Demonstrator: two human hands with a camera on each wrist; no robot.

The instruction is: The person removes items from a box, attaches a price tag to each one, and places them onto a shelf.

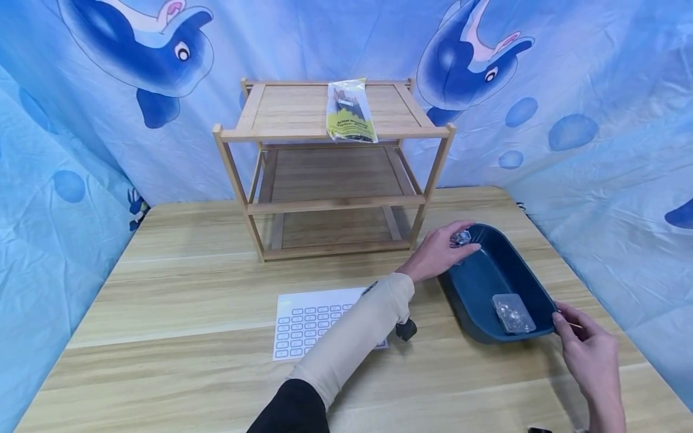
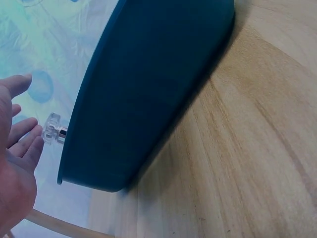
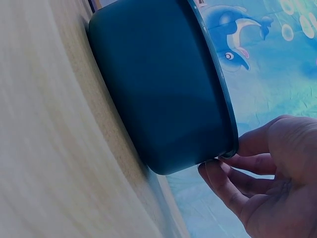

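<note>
A dark teal plastic bin (image 1: 489,264) sits on the right of the table. My right hand (image 1: 590,349) pinches its rim at the near right corner; the right wrist view shows thumb and fingers (image 3: 228,186) on the lip. At the far left end, my left hand (image 1: 437,252) reaches over the rim. Its fingers touch or nearly touch a clear faceted knob-like piece (image 2: 51,128) with a shiny metal neck, while the thumb stands away. The bin wall hides that piece's lower part. Inside the bin lies a small clear plastic box (image 1: 513,313) holding small shiny bits.
A three-tier wooden rack (image 1: 335,204) stands at the back, with a yellow-and-clear packet (image 1: 351,111) on top. A white sheet of printed labels (image 1: 308,325) lies partly under my left forearm. A black object (image 1: 406,329) shows beside that sleeve. Dolphin-print curtains (image 1: 606,78) surround the table.
</note>
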